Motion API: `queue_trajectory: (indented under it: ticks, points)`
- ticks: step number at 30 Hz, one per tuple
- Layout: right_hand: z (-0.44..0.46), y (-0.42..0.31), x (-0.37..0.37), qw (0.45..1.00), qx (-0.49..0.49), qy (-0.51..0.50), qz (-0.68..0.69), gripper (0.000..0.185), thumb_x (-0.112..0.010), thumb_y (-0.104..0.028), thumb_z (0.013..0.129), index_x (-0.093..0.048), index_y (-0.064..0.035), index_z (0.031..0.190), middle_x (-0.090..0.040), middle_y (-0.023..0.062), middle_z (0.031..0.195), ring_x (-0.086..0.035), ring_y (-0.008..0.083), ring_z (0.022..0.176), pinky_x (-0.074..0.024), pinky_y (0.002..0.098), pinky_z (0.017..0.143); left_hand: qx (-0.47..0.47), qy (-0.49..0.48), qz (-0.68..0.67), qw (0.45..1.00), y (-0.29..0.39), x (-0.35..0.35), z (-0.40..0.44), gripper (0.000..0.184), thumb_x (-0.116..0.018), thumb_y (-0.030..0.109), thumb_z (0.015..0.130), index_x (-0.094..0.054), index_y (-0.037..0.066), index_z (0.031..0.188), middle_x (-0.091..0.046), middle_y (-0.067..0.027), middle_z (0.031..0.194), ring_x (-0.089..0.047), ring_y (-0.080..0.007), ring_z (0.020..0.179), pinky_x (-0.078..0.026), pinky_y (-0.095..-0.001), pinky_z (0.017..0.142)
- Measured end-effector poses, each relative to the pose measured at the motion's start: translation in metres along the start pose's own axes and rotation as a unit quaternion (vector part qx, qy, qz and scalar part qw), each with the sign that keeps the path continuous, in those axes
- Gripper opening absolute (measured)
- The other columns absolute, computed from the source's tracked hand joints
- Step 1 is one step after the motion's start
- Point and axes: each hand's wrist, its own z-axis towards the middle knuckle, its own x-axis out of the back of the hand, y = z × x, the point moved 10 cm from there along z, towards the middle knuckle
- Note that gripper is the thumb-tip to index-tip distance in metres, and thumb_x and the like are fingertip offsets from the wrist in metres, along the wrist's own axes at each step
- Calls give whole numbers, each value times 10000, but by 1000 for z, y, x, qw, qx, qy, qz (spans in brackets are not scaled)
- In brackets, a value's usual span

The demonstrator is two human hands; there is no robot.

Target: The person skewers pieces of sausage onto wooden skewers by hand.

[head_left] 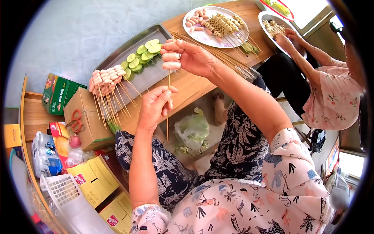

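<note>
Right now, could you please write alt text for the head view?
A person's left hand grips a bamboo skewer; the right hand holds sausages threaded on it, near a metal tray with cucumber slices. Nearby, another person reaches into a bowl.

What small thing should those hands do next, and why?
Perhaps the right hand should nudge the sausages slightly down the stick: it already touches them, bare stick shows below them, and the left hand grips the stick lower down, seemingly steadying it.
</note>
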Motion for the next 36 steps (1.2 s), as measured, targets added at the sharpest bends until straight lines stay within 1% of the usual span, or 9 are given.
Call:
queue_trajectory:
  ticks: [2, 4, 17, 20, 24, 25, 27, 29, 36]
  points:
    - [-1, 0, 2, 1000, 12, 20, -3, 371, -600, -218, 904, -523, 51, 1147, -598, 169, 1071, -589, 233, 905, -519, 510, 883, 0, -2, -4, 1000, -1, 0, -1, 222, -530, 195, 957, -652, 24, 1028, -559, 12, 638, -417, -11, 467, -317, -146, 441]
    - [-2, 1, -2, 1000, 5, -9, -16, 446, -565, -272, 931, -529, 79, 1203, -588, 168, 1186, -566, 248, 1060, -454, 450, 980, -1, -5, -9, 1000, -2, -1, -1, 222, -530, 197, 957, -652, 25, 1028, -558, 12, 638, -417, -10, 468, -317, -145, 442]
    - [-2, 0, 0, 1000, 23, -11, -5, 351, -537, -256, 951, -526, 9, 1182, -588, 145, 1210, -557, 260, 1135, -468, 412, 953, 0, 3, -6, 1000, 5, 1, -1, 230, -523, 208, 966, -636, 25, 1047, -542, 18, 644, -423, -14, 493, -318, -142, 449]
    - [-3, 3, 63, 979, -51, 138, -140, 320, -474, -268, 975, -557, -28, 1169, -613, 96, 1147, -609, 226, 1028, -492, 372, 873, 0, 13, 4, 1000, 7, 2, -1, 235, -522, 219, 968, -624, 28, 1060, -528, 20, 648, -422, -16, 509, -320, -140, 458]
    - [-15, -66, 162, 800, 7, 304, -517, 253, -608, -209, 883, -650, -10, 1033, -653, 62, 897, -646, 128, 792, -536, 286, 597, -7, 32, 7, 999, 8, 9, -3, 217, -516, 193, 967, -643, 28, 1028, -544, 14, 637, -423, -15, 487, -323, -151, 459]
    - [-22, -85, 181, 757, 9, 355, -549, 257, -611, -200, 854, -668, -47, 1052, -682, 96, 935, -662, 155, 807, -544, 317, 669, -2, 36, 10, 999, 7, 10, -3, 218, -514, 193, 968, -644, 28, 1027, -543, 13, 637, -423, -16, 488, -324, -152, 460]
    - [-26, -132, 189, 560, 92, 345, -747, 250, -588, -137, 828, -664, -57, 1053, -682, 148, 879, -657, 251, 844, -511, 375, 690, -1, 40, 9, 999, 7, 10, -3, 217, -511, 191, 968, -646, 29, 1021, -542, 13, 637, -425, -17, 491, -326, -153, 463]
    - [-30, -146, 220, 512, 26, 373, -773, 282, -560, -163, 835, -652, -98, 1094, -666, 173, 1041, -639, 315, 971, -486, 436, 810, 9, 39, 20, 999, 6, 11, -1, 231, -518, 212, 969, -625, 25, 1053, -524, 13, 640, -428, -19, 512, -324, -145, 454]
    - [-37, -152, 232, 313, -150, 364, -864, 305, -504, -200, 899, -607, -183, 1186, -636, 156, 1114, -596, 318, 1089, -464, 467, 883, 29, 52, 39, 997, 4, 10, 1, 238, -525, 215, 966, -627, 16, 1047, -530, 13, 637, -432, -16, 516, -329, -144, 457]
